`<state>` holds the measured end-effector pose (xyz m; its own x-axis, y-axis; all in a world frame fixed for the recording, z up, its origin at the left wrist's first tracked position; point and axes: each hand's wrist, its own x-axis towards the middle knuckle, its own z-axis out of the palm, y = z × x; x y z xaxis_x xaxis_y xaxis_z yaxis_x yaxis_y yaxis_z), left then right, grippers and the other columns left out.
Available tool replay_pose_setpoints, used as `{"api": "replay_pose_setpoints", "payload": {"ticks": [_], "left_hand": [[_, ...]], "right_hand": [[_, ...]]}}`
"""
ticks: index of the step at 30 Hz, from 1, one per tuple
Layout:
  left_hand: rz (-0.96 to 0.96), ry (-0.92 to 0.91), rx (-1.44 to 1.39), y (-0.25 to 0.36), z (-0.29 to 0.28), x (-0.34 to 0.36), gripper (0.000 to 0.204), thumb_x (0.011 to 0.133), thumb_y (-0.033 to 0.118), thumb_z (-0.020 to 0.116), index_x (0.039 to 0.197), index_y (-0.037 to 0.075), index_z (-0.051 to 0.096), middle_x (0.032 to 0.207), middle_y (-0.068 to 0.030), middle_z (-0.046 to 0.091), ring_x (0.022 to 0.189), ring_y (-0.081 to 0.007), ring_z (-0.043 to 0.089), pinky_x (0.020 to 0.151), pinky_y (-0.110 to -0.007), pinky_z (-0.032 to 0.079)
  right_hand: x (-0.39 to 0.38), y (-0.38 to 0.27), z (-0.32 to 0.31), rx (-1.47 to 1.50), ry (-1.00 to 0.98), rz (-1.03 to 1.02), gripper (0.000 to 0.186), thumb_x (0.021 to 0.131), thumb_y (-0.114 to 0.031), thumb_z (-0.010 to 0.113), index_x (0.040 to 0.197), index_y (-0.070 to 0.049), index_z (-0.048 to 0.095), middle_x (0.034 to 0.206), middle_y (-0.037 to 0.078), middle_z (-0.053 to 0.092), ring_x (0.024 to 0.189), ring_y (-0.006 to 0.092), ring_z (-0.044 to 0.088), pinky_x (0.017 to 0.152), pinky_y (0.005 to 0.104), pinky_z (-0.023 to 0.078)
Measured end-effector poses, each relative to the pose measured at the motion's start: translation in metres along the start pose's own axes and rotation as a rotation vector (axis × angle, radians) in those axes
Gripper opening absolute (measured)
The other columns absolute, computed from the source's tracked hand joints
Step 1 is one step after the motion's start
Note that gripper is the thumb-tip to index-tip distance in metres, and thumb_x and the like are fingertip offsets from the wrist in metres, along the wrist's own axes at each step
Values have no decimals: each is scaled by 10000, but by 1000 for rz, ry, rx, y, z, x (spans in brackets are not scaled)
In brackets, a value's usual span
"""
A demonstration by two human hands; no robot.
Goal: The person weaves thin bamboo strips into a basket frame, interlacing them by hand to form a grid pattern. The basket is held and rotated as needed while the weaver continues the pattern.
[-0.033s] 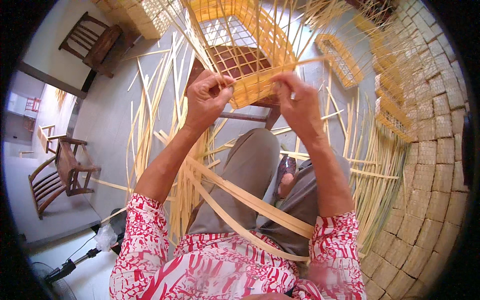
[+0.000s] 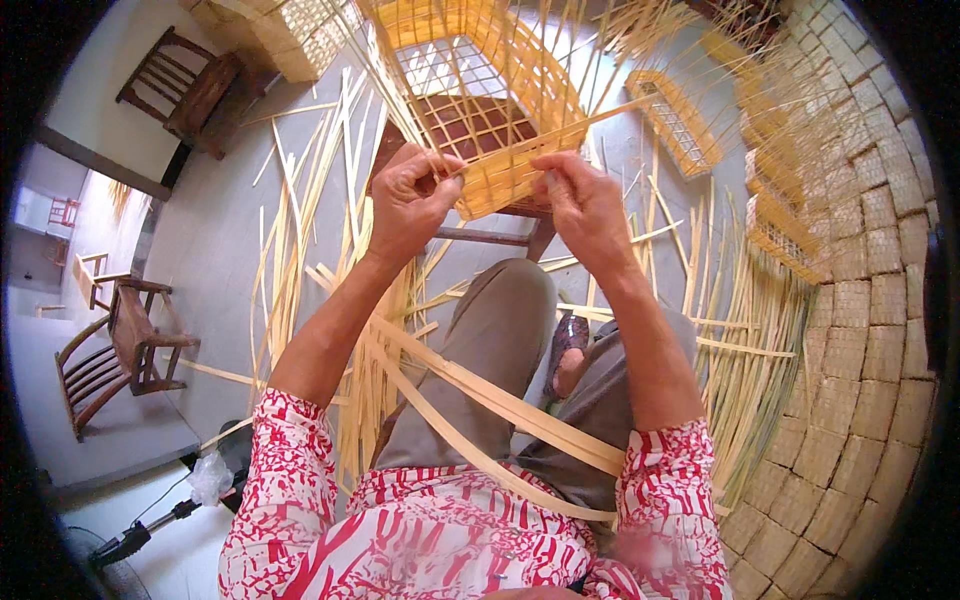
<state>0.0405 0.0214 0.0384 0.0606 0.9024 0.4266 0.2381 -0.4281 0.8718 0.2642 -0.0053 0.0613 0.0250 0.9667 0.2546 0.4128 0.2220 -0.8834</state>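
A half-woven basket of yellow bamboo strips stands in front of me, with an open grid base and long loose stakes sticking up. My left hand is closed at its near left corner, thumb and forefinger pinched on thin strips there. My right hand pinches the near wall, thumb against forefinger, close to a flat yellow bamboo strip running along the top and out to the upper right. The fingers partly hide what they grip. Under the basket is a dark reddish-brown stool.
Pale loose strips litter the floor; a few wide ones lie across my lap. On the right are several yellow baskets, a strip bundle and a wall of stacked woven blocks. Wooden chairs stand at left.
My right hand has shifted slightly left along the basket's near wall, and its fingers have come closer together. The long strip's free end has tilted up a little. My left hand stays put.
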Motion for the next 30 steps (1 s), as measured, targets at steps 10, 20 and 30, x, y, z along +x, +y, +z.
{"api": "replay_pose_setpoints", "payload": {"ticks": [10, 20, 30], "left_hand": [[-5, 67, -114, -3, 9, 2, 106, 826, 86, 820, 843, 22, 737, 771, 13, 548, 742, -84, 523, 622, -242, 437], [1, 43, -129, -6, 14, 4, 97, 848, 72, 796, 902, 24, 732, 843, -2, 559, 793, -92, 565, 691, -244, 477], [-2, 58, -250, -6, 16, 3, 110, 843, 38, 789, 924, 9, 723, 882, -17, 571, 801, -96, 559, 693, -232, 488]], "right_hand": [[25, 1, 9, 1347, 279, 606, 77, 1016, -64, 485, 1079, -58, 530, 1044, 127, 636, 989, 275, 654, 919, 489, 564], [38, -36, 14, 815, -100, 276, 312, 967, -145, 657, 1261, -41, 644, 1220, 108, 690, 824, 104, 616, 782, 229, 526], [25, -52, 14, 114, -159, -325, 218, 819, -200, 798, 866, -51, 646, 936, 79, 613, 879, 204, 592, 801, 334, 478]]}}
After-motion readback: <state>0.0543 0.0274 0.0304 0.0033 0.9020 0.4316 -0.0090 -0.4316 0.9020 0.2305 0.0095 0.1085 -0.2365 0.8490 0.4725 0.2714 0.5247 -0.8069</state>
